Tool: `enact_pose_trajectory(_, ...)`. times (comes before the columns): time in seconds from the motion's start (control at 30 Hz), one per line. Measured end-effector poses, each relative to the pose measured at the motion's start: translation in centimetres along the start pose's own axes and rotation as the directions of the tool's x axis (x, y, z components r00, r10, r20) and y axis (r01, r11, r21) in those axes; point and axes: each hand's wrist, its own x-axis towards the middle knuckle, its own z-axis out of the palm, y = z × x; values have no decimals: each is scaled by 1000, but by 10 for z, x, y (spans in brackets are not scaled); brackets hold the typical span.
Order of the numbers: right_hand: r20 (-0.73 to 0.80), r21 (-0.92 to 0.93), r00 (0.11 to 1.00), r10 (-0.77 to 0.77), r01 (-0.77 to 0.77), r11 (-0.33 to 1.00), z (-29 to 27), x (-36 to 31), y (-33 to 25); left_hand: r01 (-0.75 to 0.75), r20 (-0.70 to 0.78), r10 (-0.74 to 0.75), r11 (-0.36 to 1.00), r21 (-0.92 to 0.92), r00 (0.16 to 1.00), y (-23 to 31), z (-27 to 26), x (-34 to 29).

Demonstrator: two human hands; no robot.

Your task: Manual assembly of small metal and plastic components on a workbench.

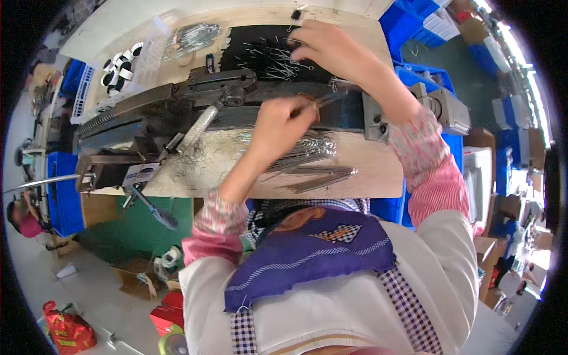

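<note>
Over the middle of the dark metal bench machine point(195, 103), my left hand point(283, 127) is closed, its fingertips pinched together and blurred. A small brownish piece point(312, 106) shows at those fingertips, too smeared to name. My right hand point(331, 50) reaches to the far side, above a black mat point(248, 38). Its fingers are bent, with a gap between thumb and forefinger, and I see nothing held in them. Thin metal wire pins with looped ends point(284, 62) lie scattered on the mat beneath it. Beyond my right fingers lies a small black-tufted piece with a wire stem point(296, 15).
Bundles of thin wires point(305, 151) lie on the near table edge. A clear tray point(151, 59) and black-and-white rolls point(120, 68) stand at far left, beside a pile of wire pieces point(195, 38). A metal lever point(198, 127) slants over the machine. Blue crates point(420, 77) stand right.
</note>
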Motion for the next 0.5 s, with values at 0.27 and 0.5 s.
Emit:
enact_pose_trajectory(0.27,135,381,979,-152,91,920,-16,-39,-12,-167,23,188,798,579,982,-1,-19,24)
enact_pose_trajectory(0.5,-174,486,977,-124,195,852,10,-10,-43,-315,-209,802,439,841,559,-6,-63,-10)
